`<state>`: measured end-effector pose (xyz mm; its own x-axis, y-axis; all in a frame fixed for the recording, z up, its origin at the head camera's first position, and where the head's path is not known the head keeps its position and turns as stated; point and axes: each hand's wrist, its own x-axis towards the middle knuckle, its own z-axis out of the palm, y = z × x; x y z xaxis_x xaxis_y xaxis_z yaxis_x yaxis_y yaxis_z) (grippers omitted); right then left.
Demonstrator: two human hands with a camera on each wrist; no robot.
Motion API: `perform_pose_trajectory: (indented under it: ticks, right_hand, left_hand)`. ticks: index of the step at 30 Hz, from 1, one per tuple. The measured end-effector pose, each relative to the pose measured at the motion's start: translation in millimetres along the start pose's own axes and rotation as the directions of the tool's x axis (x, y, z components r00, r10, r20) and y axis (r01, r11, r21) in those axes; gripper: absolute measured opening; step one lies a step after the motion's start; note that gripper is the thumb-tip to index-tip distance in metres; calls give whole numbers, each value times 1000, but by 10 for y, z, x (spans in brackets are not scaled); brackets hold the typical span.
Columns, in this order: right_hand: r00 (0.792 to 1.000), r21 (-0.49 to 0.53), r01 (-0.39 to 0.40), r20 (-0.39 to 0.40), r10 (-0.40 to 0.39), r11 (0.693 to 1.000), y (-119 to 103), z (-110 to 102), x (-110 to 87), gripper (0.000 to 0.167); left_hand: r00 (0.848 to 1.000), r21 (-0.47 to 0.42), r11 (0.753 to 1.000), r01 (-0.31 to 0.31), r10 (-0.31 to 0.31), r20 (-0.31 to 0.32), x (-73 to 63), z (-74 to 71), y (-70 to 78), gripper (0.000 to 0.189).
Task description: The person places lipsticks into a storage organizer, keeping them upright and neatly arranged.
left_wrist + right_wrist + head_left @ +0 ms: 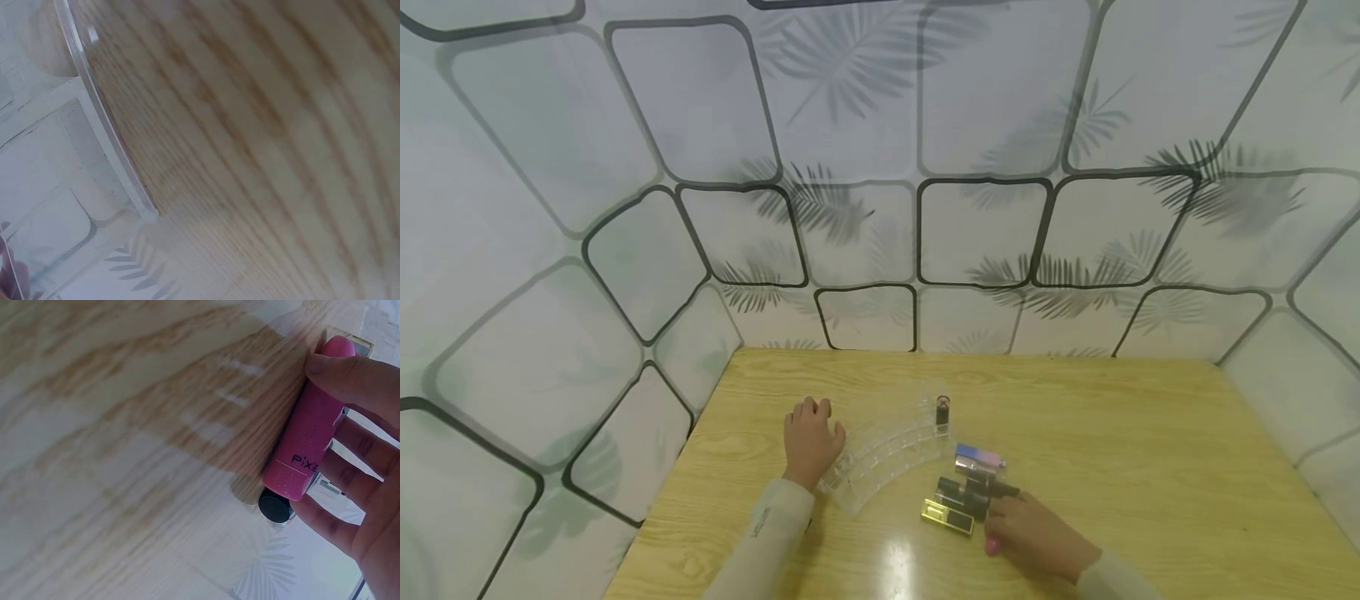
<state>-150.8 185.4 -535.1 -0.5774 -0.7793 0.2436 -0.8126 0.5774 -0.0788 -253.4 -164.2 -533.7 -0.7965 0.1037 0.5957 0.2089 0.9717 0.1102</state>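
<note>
My left hand (811, 442) holds the left end of a clear plastic lipstick organizer (887, 458), a curved, stepped rack. The left wrist view shows the organizer's clear edge (112, 137) close up, with fingertips (15, 275) partly visible through the plastic. One dark lipstick (942, 411) stands at the organizer's right back end. On the right, my right hand (1037, 533) grips a pink lipstick tube (306, 425) with dark lettering, thumb near one end and fingers along its side. It is low over the table, and contact is unclear.
Beside my right hand lie a gold-and-black lipstick (947, 517), a blue-and-pink tube (979, 457) and several dark tubes (966, 496). A black round end (275, 506) shows below the pink tube. The wooden table (1150, 450) meets patterned fabric walls (865, 233) at the back and sides.
</note>
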Motion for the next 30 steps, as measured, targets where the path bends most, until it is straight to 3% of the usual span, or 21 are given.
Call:
perform_pose_trajectory:
  ticks: [4, 13, 21, 30]
  right_hand:
    - [1000, -7, 0, 14, 0, 1000, 10, 0, 19, 14]
    - [998, -51, 42, -35, -43, 998, 46, 41, 11, 16]
    - [999, 86, -51, -2, 52, 995, 78, 34, -18, 13]
    - [998, 148, -70, 11, 69, 987, 97, -15, -1, 10]
  left_hand:
    - [1000, 6, 1000, -2, 2, -3, 0, 6, -5, 23]
    - [1000, -1, 1000, 1, -1, 0, -2, 15, -7, 22]
    - [1000, -5, 1000, -3, 3, -13, 2, 19, -8, 21]
    - [1000, -4, 1000, 6, -6, 1, -1, 12, -7, 20]
